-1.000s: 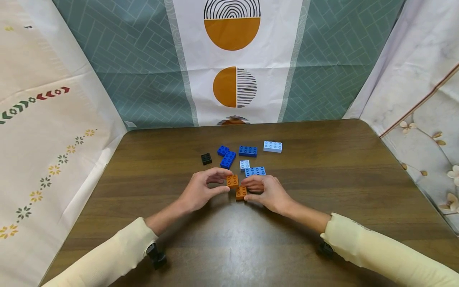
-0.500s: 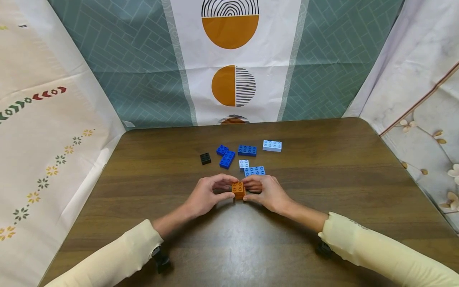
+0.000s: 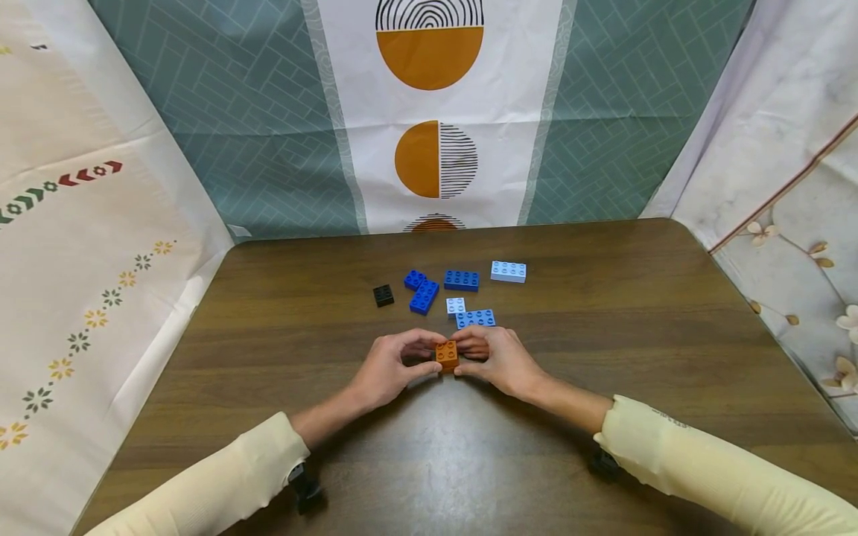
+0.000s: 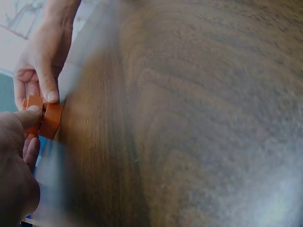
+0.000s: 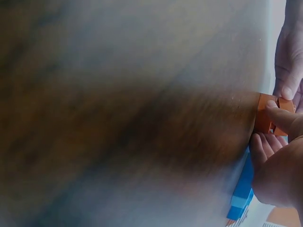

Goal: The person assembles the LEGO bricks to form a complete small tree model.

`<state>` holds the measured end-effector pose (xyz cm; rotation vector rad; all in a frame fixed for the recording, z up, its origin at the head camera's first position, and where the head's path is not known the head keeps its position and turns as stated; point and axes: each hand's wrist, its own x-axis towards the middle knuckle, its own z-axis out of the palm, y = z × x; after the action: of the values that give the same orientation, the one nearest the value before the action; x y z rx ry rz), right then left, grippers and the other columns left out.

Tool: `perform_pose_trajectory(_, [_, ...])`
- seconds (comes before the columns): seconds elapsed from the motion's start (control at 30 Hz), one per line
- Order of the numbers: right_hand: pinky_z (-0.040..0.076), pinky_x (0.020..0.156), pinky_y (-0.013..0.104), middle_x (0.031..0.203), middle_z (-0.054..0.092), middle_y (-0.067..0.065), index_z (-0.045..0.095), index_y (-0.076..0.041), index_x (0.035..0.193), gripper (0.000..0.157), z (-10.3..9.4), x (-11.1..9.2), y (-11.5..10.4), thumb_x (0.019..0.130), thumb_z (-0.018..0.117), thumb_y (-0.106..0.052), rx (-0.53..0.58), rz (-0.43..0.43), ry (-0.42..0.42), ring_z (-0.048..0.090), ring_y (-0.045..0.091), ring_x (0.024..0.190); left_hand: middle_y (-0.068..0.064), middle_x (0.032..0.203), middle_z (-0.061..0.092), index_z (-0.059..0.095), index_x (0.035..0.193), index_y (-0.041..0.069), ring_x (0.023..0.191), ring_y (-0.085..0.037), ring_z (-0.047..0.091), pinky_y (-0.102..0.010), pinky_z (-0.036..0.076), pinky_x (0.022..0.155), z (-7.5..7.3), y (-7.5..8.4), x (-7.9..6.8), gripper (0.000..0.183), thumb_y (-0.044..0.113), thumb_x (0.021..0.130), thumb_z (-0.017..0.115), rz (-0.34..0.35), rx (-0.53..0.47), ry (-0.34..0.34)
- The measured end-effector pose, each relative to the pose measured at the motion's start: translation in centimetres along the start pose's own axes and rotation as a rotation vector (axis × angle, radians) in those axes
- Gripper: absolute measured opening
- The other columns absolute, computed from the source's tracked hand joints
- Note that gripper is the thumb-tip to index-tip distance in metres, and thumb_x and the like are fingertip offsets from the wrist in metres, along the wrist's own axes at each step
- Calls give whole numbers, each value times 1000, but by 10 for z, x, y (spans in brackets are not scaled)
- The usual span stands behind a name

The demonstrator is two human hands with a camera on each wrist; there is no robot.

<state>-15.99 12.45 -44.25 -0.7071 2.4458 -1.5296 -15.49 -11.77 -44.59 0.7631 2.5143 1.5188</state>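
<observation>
Two orange toy building bricks are stacked between my hands, the upper brick (image 3: 446, 351) over the lower brick (image 4: 51, 121), which sits at the tabletop. My left hand (image 3: 389, 366) pinches the upper brick between thumb and fingers. From the other side, my right hand (image 3: 499, 362) grips the lower brick with its thumb in front and fingers behind. In both wrist views a narrow gap shows between the two bricks, and the upper one looks slightly tilted. Seen from the head, the upper brick covers most of the lower one.
Just beyond my hands lie a light blue brick (image 3: 475, 319) and a small pale blue brick (image 3: 455, 307). Further back are dark blue bricks (image 3: 424, 296), a black brick (image 3: 383, 295) and a long pale brick (image 3: 508, 272). Patterned cloths (image 3: 268, 149) hang around the wooden table (image 3: 603, 298).
My left hand has brought its orange brick right and toward me, from beside the other orange brick to on top of it. My right hand has stayed nearly still.
</observation>
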Motion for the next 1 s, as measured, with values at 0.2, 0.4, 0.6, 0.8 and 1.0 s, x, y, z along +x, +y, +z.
perform_pose_trajectory(0.2, [61,93,34,121,75,17,70,2,127,44,0,0,0,86,87,2,-1,-1,-3,74,29,112,-5,125,75,74,127,11,108,-19,75,-34,60,95,1,1,0,35,5,93,82,16,5,4])
perform_pose_trajectory(0.4, [60,95,33,123,75,16,69,1,128,45,-3,1,-1,87,87,-1,1,12,-25,74,28,114,-3,125,75,74,126,11,111,-16,74,-30,59,97,1,1,2,35,5,93,83,6,20,-9])
perform_pose_trajectory(0.6, [60,94,31,122,76,12,72,-1,129,40,-6,2,-3,92,85,-9,5,28,-36,74,25,114,-3,126,75,74,127,11,112,-15,73,-28,58,96,1,0,2,36,4,92,83,-8,25,-14])
perform_pose_trajectory(0.8, [61,89,30,120,77,13,76,0,127,37,-7,0,-6,92,84,-8,-14,-4,4,76,24,109,-4,127,74,73,129,11,113,-18,74,-30,59,97,2,-1,1,37,5,93,83,4,35,-12])
perform_pose_trajectory(1.0, [61,89,32,118,78,13,77,0,125,35,-7,0,-8,92,84,-9,-44,-13,11,76,24,109,-4,130,72,70,132,11,114,-18,73,-31,58,98,2,-3,-1,40,10,94,83,7,0,-17])
